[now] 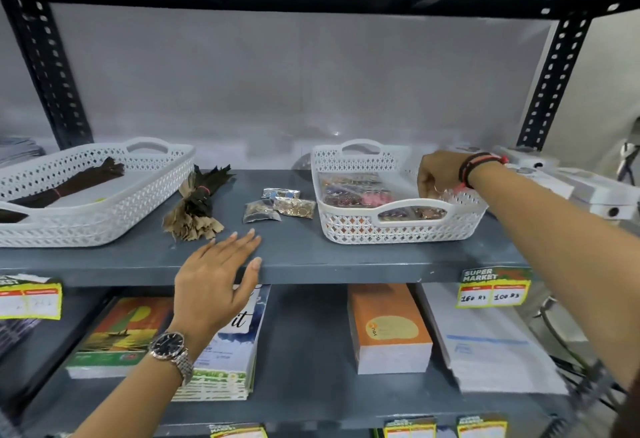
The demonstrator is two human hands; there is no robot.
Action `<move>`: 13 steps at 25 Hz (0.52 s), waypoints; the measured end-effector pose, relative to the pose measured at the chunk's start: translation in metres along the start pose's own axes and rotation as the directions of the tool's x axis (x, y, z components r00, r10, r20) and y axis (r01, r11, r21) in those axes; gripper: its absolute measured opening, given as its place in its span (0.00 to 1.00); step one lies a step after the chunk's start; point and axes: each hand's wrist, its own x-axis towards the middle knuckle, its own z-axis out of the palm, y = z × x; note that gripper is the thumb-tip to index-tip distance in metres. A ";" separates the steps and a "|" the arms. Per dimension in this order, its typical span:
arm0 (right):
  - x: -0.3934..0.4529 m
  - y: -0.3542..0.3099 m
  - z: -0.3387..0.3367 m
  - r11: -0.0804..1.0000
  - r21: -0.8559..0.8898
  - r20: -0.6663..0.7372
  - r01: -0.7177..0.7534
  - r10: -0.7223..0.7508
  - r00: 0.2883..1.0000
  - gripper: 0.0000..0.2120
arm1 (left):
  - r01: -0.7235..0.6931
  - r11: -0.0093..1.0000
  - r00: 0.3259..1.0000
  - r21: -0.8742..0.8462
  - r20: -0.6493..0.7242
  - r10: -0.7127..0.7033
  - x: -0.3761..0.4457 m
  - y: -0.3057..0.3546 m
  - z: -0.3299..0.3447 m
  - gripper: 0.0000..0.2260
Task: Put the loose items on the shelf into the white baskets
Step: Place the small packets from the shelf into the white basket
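Grey metal shelving with black slotted uprights stands against a pale wall, seen from above at chest height. On the middle shelf [346, 257] sit two white lattice baskets. At the left, the left basket [145, 209] holds one dark bundle of tied strips [69, 186]. Just right of it, loose on the shelf, lies a second dark bundle with tan ends [195, 205]. Near the middle, three small clear packets of trinkets [280, 203] lie loose together, just left of the right basket [398, 229], which holds many colourful packets [353, 191].

Over that basket's far right corner, the right hand [440, 174], with dark and red bands at the wrist, is curled downward; whether its fingers [424, 191] pinch anything cannot be told. Nearer, the left hand [214, 278], wearing a metal wristwatch [171, 351], hovers flat at the shelf's near edge, fingers [242, 243] spread and released, holding nothing.

Below, another shelf carries stacked notebooks [121, 337] and paper pads [388, 326]. Yellow price tags [491, 288] hang on the shelf edges.
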 end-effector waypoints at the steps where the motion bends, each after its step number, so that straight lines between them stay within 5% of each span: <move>1: 0.000 -0.006 -0.009 0.998 0.069 -0.043 -0.011 0.014 0.999 0.15 | -0.006 1.000 1.000 0.003 0.004 0.006 -0.001 -0.001 0.000 0.18; 5: 0.013 -0.061 -0.050 0.965 0.132 -0.405 0.227 -0.156 0.901 0.06 | -0.026 1.000 0.999 -0.001 0.040 0.026 0.001 -0.004 -0.001 0.19; 7: 0.020 -0.107 -0.060 0.917 0.149 -0.451 0.369 -0.269 0.851 0.07 | -0.043 0.999 0.997 -0.009 0.067 0.044 0.001 -0.007 -0.004 0.20; 10: 0.037 -0.165 -0.055 0.887 0.135 -0.319 0.442 -0.383 0.867 0.09 | -0.046 0.999 0.995 -0.024 0.088 0.048 0.001 -0.011 -0.008 0.20; 13: 0.062 -0.195 -0.040 0.930 -0.014 -0.002 0.367 -0.367 0.930 0.14 | -0.030 0.999 0.994 -0.024 0.106 0.032 0.000 -0.011 -0.009 0.19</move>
